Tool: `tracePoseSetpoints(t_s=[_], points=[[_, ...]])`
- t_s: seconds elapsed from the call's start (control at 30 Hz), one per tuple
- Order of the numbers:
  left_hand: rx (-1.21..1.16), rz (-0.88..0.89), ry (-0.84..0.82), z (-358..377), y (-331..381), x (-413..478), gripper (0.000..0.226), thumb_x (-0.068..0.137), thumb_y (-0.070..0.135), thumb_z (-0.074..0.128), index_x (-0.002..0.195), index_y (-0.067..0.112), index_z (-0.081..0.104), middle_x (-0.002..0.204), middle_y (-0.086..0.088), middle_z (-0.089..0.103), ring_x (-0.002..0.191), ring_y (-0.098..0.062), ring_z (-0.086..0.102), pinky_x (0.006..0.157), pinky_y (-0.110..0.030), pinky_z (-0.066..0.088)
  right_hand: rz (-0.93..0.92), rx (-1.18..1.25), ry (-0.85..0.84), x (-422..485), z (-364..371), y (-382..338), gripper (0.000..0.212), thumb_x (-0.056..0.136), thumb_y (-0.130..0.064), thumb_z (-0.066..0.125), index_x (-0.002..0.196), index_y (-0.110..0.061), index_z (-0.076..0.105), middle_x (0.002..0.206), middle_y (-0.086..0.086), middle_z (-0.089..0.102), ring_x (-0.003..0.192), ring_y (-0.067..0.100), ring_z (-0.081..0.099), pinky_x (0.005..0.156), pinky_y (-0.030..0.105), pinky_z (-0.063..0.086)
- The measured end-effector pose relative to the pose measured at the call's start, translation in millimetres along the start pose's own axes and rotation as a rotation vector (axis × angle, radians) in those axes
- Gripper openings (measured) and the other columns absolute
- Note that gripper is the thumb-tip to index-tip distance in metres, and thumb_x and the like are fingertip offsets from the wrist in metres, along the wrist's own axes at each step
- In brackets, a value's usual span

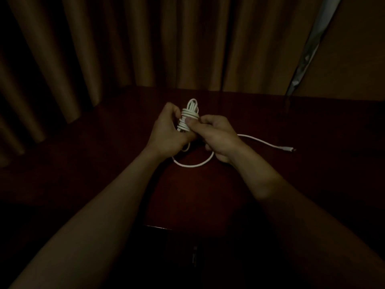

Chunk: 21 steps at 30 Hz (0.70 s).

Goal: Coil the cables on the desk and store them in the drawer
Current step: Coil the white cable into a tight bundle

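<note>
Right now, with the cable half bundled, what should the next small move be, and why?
Probably the right hand winds another turn round the bundle that the left hand grips: a loose tail lies on the desk, not yet coiled.

Left hand (166, 130), right hand (218, 140) close together — fingers (192, 121) curled

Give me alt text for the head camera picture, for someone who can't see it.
In dim light, the left hand grips a coiled white cable over a dark desk while the right hand pinches its wraps. The loose end loops across the desk to a plug at right; brown curtains hang behind.
</note>
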<state>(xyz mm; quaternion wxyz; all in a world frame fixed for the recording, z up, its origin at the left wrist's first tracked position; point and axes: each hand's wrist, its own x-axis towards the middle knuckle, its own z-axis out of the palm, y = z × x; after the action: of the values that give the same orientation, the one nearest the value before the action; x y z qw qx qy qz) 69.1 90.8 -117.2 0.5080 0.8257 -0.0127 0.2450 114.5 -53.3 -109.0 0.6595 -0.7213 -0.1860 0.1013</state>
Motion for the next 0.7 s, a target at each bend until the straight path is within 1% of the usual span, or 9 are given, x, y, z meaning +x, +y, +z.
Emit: tracePoseSetpoints(t_s=[0.07,0.13,0.2,0.3,0.4,0.47,0.53,0.63,0.7], points=[[0.009,-0.023,-0.028,2.1,0.5,1.2,0.055,0.072,0.024,0.086,0.109,0.017,0.046,0.099,-0.004,0.068,0.082,-0.011,0.068,0.069,-0.036,0.057,-0.041,0.006,0.013,-0.7,-1.0,-0.8,0.021,0.098,-0.024,0.07,0.094,-0.004,0.069,0.062,-0.007,0.061,0.046,-0.003,0.053,0.04,0.013,0.034],[0.023,-0.044,-0.077,4.3,0.6,2.7,0.047,0.083,0.017,0.083,0.119,0.016,0.054,0.104,0.003,0.069,0.088,-0.007,0.07,0.073,-0.025,0.057,-0.084,0.005,0.018,-1.2,-2.6,-1.6,0.024,0.098,-0.02,0.069,0.097,0.003,0.07,0.07,0.0,0.067,0.053,-0.002,0.059,0.047,0.013,0.041],[0.02,-0.022,-0.129,5.0,0.5,3.8,0.034,0.09,0.011,0.075,0.12,0.012,0.06,0.102,-0.001,0.072,0.087,-0.007,0.071,0.073,-0.025,0.056,-0.101,-0.013,0.003,-0.3,-3.2,-1.5,0.028,0.098,-0.021,0.07,0.101,0.007,0.07,0.081,0.008,0.071,0.066,0.005,0.065,0.058,0.017,0.049],[0.02,0.032,-0.152,4.9,-0.6,3.5,0.021,0.095,0.006,0.067,0.115,0.01,0.062,0.097,-0.007,0.072,0.083,-0.011,0.069,0.071,-0.028,0.055,-0.109,-0.029,0.001,2.5,-1.8,-0.5,0.026,0.097,-0.021,0.072,0.1,0.005,0.071,0.086,0.01,0.073,0.076,0.013,0.068,0.07,0.025,0.054],[0.013,0.025,-0.134,5.5,0.5,3.9,0.026,0.093,0.016,0.068,0.118,0.017,0.058,0.104,0.001,0.07,0.091,-0.009,0.069,0.076,-0.026,0.055,-0.105,0.036,0.007,1.9,-3.3,-3.7,0.018,0.092,-0.016,0.077,0.099,0.0,0.072,0.09,0.012,0.076,0.08,0.016,0.072,0.071,0.025,0.058],[0.004,-0.007,-0.122,5.4,1.2,3.3,0.033,0.093,0.02,0.072,0.121,0.02,0.055,0.108,0.005,0.069,0.094,-0.005,0.069,0.079,-0.024,0.056,-0.081,0.095,-0.01,-0.6,-5.7,-7.0,0.026,0.088,-0.013,0.08,0.105,0.003,0.071,0.098,0.018,0.077,0.082,0.018,0.074,0.071,0.026,0.059],[-0.002,-0.019,-0.123,5.2,1.5,2.1,0.047,0.092,0.019,0.075,0.132,0.021,0.049,0.114,0.009,0.067,0.1,-0.001,0.068,0.084,-0.023,0.056,-0.064,0.131,-0.026,-2.0,-8.3,-9.2,0.034,0.085,-0.012,0.082,0.111,0.006,0.069,0.105,0.022,0.076,0.085,0.021,0.074,0.076,0.031,0.059],[0.034,-0.022,-0.124,5.7,2.5,2.0,0.061,0.091,0.023,0.077,0.142,0.019,0.044,0.121,0.012,0.064,0.109,-0.003,0.065,0.09,-0.027,0.055,-0.038,0.142,-0.039,-1.2,-11.3,-9.3,0.041,0.082,-0.013,0.085,0.115,0.005,0.068,0.105,0.018,0.077,0.093,0.024,0.076,0.086,0.039,0.059],[0.035,-0.06,-0.117,5.6,4.0,0.9,0.056,0.091,0.026,0.077,0.137,0.02,0.045,0.12,0.013,0.063,0.108,0.0,0.063,0.086,-0.021,0.052,-0.037,0.157,-0.039,0.1,-12.6,-8.0,0.039,0.081,-0.011,0.085,0.115,0.001,0.069,0.102,0.012,0.079,0.093,0.021,0.077,0.082,0.033,0.061]])
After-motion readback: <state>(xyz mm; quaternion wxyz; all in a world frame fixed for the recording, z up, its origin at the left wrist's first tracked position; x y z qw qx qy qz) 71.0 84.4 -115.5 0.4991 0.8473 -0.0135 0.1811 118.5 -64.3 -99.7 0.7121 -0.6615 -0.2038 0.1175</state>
